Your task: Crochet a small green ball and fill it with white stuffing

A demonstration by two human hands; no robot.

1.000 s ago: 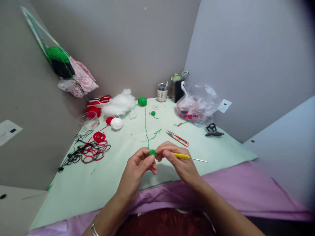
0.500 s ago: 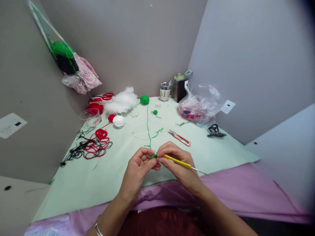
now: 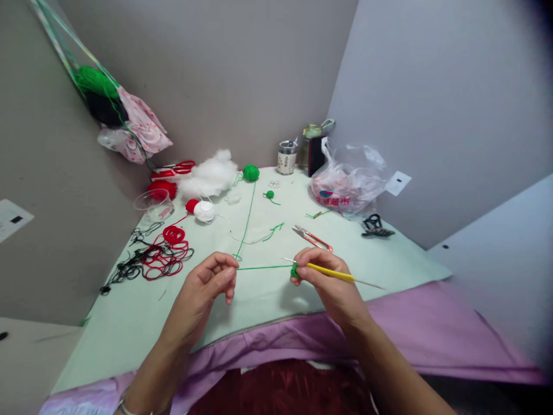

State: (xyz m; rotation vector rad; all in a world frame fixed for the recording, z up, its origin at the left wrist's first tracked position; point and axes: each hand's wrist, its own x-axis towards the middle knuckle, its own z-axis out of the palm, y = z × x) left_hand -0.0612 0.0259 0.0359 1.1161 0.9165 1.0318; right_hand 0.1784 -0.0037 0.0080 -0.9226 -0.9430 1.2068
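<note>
Head view: left hand (image 3: 216, 279) pinches green yarn (image 3: 265, 267), fingertips nearly closed.

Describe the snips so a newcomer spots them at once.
Over the pale green tabletop, find the right hand with the yellow-handled hook. Just beyond that hand lie the snips, blades pointing away and leftward. Slim orange handles distinguish them from the loop-handled red scissors by the white stuffing.

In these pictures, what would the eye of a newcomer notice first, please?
Probably the yellow-handled hook in the right hand, with the small green piece beside it and a green strand stretched to the left hand. Next, the red and black yarn tangle at the table's left, and the fluffy white stuffing behind it.
</note>
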